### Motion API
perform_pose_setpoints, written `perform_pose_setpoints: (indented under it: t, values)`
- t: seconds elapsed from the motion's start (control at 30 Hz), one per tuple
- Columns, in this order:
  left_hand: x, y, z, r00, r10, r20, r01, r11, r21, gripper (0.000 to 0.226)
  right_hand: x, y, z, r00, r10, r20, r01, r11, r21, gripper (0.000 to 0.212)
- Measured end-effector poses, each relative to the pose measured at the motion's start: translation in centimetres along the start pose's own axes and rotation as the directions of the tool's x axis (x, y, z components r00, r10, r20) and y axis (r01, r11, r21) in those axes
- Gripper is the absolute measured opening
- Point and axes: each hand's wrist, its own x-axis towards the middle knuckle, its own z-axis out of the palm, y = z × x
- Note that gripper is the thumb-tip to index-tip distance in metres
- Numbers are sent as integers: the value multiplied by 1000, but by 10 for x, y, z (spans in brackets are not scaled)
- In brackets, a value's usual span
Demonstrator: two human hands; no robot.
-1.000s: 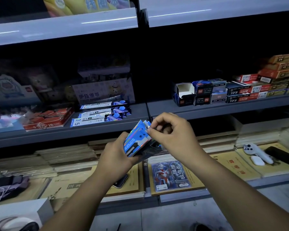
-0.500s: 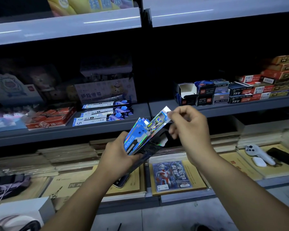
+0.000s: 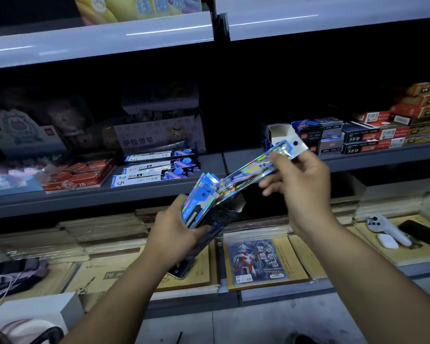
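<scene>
**Head view.** The left grip (image 3: 174, 227) is closed round an open dark box (image 3: 217, 218), held in the air in front of the middle shelf (image 3: 159, 194). A fan of holographic packs (image 3: 196, 202) stands out of the box mouth. The right grip (image 3: 302, 187) pinches one long pack (image 3: 248, 170) at its hanger end. That pack slants up to the right, with its lower end at the box mouth among the others, not clear of them.

**Assessment:** the step in hand is drawing out a single pack.

**Recommended:**
- Pull along the pack's own length.
- Hold the box firm at its present tilt.
- Watch that neighbouring packs are not dragged out.

Matching packs (image 3: 157, 167) lie on the middle shelf, a likely destination.
</scene>
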Motion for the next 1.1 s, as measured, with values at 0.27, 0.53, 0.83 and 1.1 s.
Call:
perform_pose_setpoints:
  t: [0.27, 0.53, 0.83, 1.1]
  values:
    - [5, -2, -7, 998, -46, -46, 38, 988, -152, 53, 12, 3, -18, 988, -68, -140, 61, 997, -54, 2]
    - [5, -5, -8, 998, -50, -47, 38, 973, -226, 59, 11, 7, -16, 981, -81, -174, 69, 995, -79, 7]
    - [1, 0, -11, 1000, -20, -12, 16, 955, -297, 58, 2, 10, -9, 992, -96, -77, 85, 988, -129, 9]
    - [-1, 2, -7, 1000, 27, -15, -30, 966, -256, 61, -14, 18, 0, 938, -194, 287, 324, 784, -529, 24]
